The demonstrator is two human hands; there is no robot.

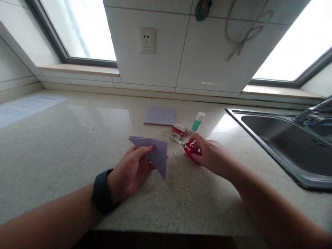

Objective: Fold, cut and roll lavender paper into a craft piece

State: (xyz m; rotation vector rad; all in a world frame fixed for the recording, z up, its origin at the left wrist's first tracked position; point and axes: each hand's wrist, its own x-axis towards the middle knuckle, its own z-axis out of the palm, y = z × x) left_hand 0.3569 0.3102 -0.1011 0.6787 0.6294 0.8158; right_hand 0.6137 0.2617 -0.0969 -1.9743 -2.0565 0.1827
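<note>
Three things behind scissors (185,148): paper stack (159,115), box (180,129), glue stick (198,121)

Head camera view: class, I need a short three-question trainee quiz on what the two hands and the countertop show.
1. True or false: the left hand holds the folded purple paper.
2. What is the right hand on? A) red-handled scissors B) glue stick C) small red box
3. On which side of the countertop is the sink?

Key: 1 true; 2 A; 3 the person's right.
</note>
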